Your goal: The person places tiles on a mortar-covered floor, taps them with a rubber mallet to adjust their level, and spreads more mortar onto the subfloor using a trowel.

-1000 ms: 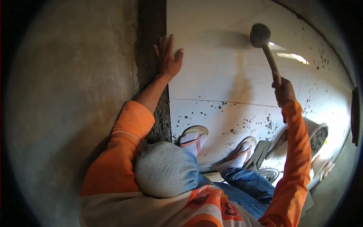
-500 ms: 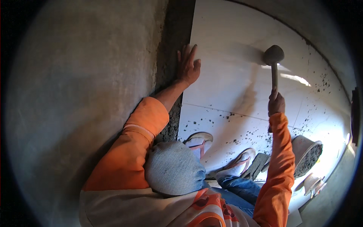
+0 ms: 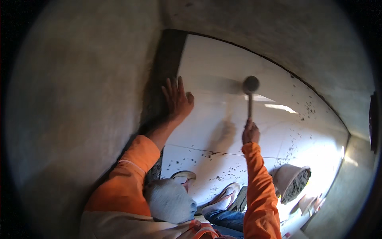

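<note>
Packages, labels, signs, screens: none in view. No printed wrapper, tag, placard or display shows anywhere in the head view.

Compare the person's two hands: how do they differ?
The left hand lies flat, fingers spread, on the large white floor tile at its dark mortar edge; the right hand is closed around the handle of a dark round-headed mallet. The left arm reaches farther forward. Both wear orange sleeves.
</note>
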The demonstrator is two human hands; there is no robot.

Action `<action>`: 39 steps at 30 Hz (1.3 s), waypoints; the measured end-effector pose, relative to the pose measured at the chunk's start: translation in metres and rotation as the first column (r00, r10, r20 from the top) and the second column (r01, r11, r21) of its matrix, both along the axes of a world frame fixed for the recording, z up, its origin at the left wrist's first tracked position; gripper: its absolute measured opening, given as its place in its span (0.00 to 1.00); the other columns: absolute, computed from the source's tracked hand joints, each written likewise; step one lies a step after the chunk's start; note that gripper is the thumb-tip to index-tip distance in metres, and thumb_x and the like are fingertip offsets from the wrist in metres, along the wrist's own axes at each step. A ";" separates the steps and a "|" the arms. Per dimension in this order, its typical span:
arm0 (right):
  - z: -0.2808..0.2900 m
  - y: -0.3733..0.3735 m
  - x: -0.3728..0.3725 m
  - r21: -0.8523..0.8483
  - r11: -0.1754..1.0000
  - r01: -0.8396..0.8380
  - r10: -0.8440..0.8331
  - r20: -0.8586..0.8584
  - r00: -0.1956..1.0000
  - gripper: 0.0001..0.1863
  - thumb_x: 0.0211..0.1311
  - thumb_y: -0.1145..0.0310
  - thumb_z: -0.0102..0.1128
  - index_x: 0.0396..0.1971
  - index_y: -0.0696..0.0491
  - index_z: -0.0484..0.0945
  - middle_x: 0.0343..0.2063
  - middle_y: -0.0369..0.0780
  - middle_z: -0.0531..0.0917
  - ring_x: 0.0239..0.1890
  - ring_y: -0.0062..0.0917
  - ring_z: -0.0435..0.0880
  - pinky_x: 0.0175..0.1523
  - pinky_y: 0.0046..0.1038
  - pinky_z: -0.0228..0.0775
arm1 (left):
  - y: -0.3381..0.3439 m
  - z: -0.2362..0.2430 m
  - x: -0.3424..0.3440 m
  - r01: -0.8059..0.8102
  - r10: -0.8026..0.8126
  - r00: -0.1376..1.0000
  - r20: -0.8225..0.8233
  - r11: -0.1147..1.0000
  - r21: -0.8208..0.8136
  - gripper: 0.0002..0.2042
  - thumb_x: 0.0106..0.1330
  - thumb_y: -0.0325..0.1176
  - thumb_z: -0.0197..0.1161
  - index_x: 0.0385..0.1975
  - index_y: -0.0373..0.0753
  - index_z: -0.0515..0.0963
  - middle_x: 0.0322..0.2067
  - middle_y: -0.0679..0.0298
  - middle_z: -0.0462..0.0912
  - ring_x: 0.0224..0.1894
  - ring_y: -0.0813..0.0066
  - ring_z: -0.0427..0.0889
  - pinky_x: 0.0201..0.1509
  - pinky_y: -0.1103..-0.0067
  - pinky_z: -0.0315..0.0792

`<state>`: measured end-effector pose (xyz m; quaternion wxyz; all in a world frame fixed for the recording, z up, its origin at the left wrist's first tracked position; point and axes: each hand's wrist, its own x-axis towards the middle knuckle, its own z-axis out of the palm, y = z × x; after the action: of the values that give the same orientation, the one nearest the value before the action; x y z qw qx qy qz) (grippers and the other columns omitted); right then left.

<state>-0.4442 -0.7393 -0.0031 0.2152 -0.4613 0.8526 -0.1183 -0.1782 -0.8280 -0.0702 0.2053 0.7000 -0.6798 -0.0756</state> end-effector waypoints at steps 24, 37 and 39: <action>-0.013 -0.022 0.021 -0.118 0.993 0.025 -0.004 0.172 0.985 0.24 0.69 0.52 0.39 0.24 0.59 0.67 0.16 0.56 0.75 0.23 0.58 0.74 0.27 0.50 0.64 | -0.191 0.004 -0.082 0.622 -0.625 0.726 0.286 0.775 0.115 0.33 0.66 0.53 0.44 0.67 0.41 0.53 0.69 0.54 0.47 0.72 0.57 0.41 0.72 0.56 0.37; -0.021 -0.042 0.024 -0.088 0.996 0.023 -0.008 0.173 0.985 0.28 0.70 0.49 0.37 0.23 0.60 0.70 0.18 0.56 0.75 0.25 0.58 0.74 0.30 0.50 0.64 | -0.174 0.008 -0.082 0.526 -0.540 0.802 0.256 0.841 0.126 0.33 0.64 0.52 0.47 0.66 0.42 0.54 0.68 0.54 0.50 0.70 0.53 0.45 0.70 0.54 0.38; -0.013 -0.047 0.030 -0.123 0.991 0.051 -0.022 0.225 0.974 0.29 0.69 0.49 0.36 0.23 0.60 0.71 0.18 0.56 0.76 0.26 0.58 0.75 0.31 0.50 0.65 | -0.160 0.001 -0.079 0.544 -0.540 0.811 0.225 0.838 0.049 0.33 0.64 0.52 0.47 0.66 0.41 0.54 0.68 0.55 0.49 0.70 0.53 0.44 0.70 0.54 0.38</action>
<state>-0.4147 -0.7864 -0.0163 0.2773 -0.4421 0.8221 -0.2276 -0.2574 -0.9879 -0.0691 0.1013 0.4796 -0.8706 -0.0433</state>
